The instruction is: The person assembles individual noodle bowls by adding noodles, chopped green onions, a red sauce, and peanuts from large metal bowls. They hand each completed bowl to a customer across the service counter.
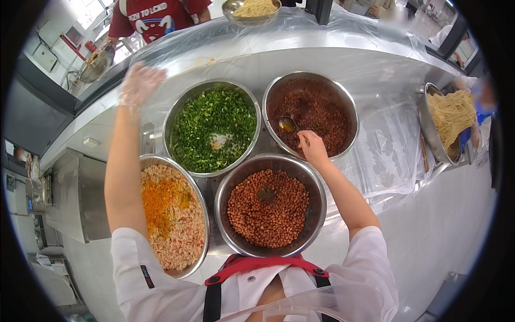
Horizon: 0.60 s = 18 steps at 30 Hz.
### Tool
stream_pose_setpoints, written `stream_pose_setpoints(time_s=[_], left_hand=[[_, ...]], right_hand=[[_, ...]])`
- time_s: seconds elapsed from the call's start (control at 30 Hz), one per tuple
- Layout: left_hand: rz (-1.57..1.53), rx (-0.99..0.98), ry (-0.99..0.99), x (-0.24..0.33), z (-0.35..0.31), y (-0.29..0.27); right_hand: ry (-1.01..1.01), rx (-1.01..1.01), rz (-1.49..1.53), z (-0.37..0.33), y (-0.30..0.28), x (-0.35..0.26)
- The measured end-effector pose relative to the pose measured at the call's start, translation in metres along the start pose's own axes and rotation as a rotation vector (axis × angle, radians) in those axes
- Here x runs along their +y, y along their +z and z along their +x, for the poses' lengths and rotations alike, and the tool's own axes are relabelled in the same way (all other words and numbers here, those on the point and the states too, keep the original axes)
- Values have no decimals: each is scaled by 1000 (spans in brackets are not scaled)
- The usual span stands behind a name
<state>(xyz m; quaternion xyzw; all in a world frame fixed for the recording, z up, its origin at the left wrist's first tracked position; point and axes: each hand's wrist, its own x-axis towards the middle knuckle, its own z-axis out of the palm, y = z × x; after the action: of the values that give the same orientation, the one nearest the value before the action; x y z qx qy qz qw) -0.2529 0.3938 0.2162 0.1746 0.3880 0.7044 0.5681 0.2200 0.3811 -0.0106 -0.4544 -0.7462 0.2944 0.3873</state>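
Note:
My right hand (312, 145) is closed round the handle of a metal spoon (288, 124), whose bowl holds some yellowish oil. The spoon rests low in a steel bowl of dark red chili sauce (322, 107) at the back right. Raised at the far left is my left hand (142, 85) in a clear plastic glove, smeared by motion; its fingers look stretched out, with nothing visible in them. Closest to that hand is a steel bowl of chopped green onions (214, 121) with a small pale patch on top.
A bowl of reddish-brown peanuts or beans (268, 214) stands nearest me. Left of it is a bowl of minced food with orange seasoning (174, 209). Noodles fill a tilted bowl (450, 118) at right, beside another person, and a bowl (251, 9) at back. Plastic film (389, 139) covers the counter.

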Motion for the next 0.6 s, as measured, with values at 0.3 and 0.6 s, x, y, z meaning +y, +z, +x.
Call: stream_pose_setpoints(time_s=[0.3, 0.6], left_hand=[[101, -152, 24, -129, 21, 105], [49, -198, -15, -137, 37, 108]], right_hand=[[147, -14, 217, -15, -17, -8], [443, 190, 553, -13, -54, -4]])
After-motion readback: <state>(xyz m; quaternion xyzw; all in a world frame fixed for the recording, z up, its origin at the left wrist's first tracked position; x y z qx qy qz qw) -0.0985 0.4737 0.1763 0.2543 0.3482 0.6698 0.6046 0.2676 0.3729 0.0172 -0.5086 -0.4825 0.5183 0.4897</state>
